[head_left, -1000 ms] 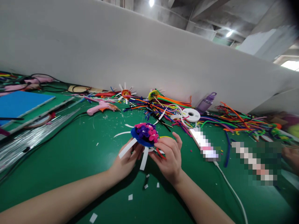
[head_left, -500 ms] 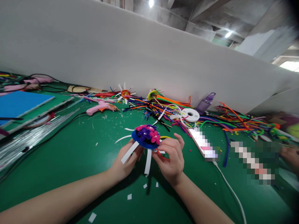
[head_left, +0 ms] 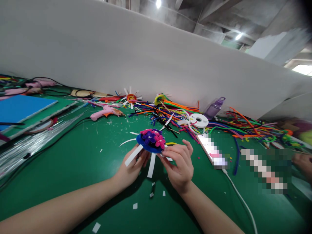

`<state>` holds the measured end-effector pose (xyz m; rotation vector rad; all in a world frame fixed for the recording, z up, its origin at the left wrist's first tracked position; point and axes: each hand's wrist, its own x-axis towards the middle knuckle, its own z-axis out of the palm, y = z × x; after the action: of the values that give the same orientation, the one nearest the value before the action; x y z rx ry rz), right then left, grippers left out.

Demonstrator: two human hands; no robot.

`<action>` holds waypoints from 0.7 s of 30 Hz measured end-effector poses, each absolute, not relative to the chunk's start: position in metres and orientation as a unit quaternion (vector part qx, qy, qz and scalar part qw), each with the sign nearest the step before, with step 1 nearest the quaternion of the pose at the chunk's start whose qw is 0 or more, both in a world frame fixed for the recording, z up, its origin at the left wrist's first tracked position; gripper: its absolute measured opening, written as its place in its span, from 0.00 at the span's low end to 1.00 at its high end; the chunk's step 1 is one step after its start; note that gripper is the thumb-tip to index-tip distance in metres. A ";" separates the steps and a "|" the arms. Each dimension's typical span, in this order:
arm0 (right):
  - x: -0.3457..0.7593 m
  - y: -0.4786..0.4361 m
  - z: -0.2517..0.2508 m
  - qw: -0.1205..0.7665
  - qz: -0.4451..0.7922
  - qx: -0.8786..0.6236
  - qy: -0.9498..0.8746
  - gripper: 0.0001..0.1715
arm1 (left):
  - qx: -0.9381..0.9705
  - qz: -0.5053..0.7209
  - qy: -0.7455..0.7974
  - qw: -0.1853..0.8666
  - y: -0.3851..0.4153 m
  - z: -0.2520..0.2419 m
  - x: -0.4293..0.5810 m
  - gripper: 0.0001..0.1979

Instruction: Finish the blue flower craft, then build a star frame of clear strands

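Observation:
A round blue craft disc (head_left: 148, 145), topped with pink and purple pipe-cleaner flowers (head_left: 153, 136), is held just above the green table (head_left: 73, 156). White paper strips (head_left: 133, 155) stick out from under it. My left hand (head_left: 133, 167) grips the disc's underside from the left, fingers curled around it. My right hand (head_left: 179, 164) pinches its right edge, fingers pressed together near a white strip.
A pink glue gun (head_left: 105, 112) lies behind, then a heap of coloured pipe cleaners (head_left: 175, 112), a white tape roll (head_left: 199, 120) and a purple bottle (head_left: 215, 106). A phone on a white cable (head_left: 212, 151) lies right. Blue sheet (head_left: 19, 109) far left. Another person's hand (head_left: 303, 162) at right edge.
The disc has tilted and shifted slightly between my hands; my right fingers moved along its right edge. Otherwise the scene is unchanged.

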<state>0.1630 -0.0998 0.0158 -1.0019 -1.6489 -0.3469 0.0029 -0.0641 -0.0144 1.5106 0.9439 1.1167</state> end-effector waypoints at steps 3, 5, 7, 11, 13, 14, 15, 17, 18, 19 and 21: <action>0.163 -0.100 0.015 0.555 -0.144 -0.426 -0.700 0.06 | 0.616 0.462 0.385 0.509 -0.065 -0.012 0.004 0.12; 0.164 -0.100 0.015 0.554 -0.143 -0.425 -0.701 0.07 | 0.610 0.466 0.380 0.516 -0.065 -0.010 0.005 0.11; 0.163 -0.100 0.014 0.554 -0.145 -0.426 -0.701 0.07 | 0.606 0.469 0.374 0.523 -0.067 -0.008 0.005 0.10; 0.164 -0.100 0.014 0.546 -0.156 -0.435 -0.698 0.07 | 0.595 0.464 0.378 0.537 -0.069 -0.004 0.005 0.10; 0.164 -0.100 0.014 0.540 -0.162 -0.437 -0.701 0.08 | 0.597 0.464 0.377 0.535 -0.070 -0.002 0.005 0.10; 0.164 -0.100 0.014 0.538 -0.164 -0.436 -0.702 0.08 | 0.601 0.467 0.375 0.530 -0.070 -0.001 0.005 0.10; 0.164 -0.100 0.014 0.538 -0.165 -0.435 -0.703 0.09 | 0.604 0.473 0.373 0.522 -0.070 0.000 0.005 0.10; 0.164 -0.100 0.014 0.539 -0.165 -0.433 -0.703 0.10 | 0.608 0.487 0.375 0.503 -0.070 0.001 0.004 0.10; 0.164 -0.100 0.014 0.540 -0.165 -0.433 -0.703 0.11 | 0.608 0.492 0.377 0.496 -0.069 0.001 0.004 0.10; 0.163 -0.100 0.014 0.542 -0.164 -0.432 -0.702 0.11 | 0.608 0.494 0.380 0.492 -0.069 0.002 0.004 0.10; 0.163 -0.100 0.015 0.545 -0.162 -0.431 -0.701 0.12 | 0.608 0.490 0.383 0.494 -0.069 0.002 0.005 0.10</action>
<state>0.1629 -0.1000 0.0147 -1.0232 -1.6619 -0.3855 0.0048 -0.0689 0.0022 1.4738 0.9281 1.1890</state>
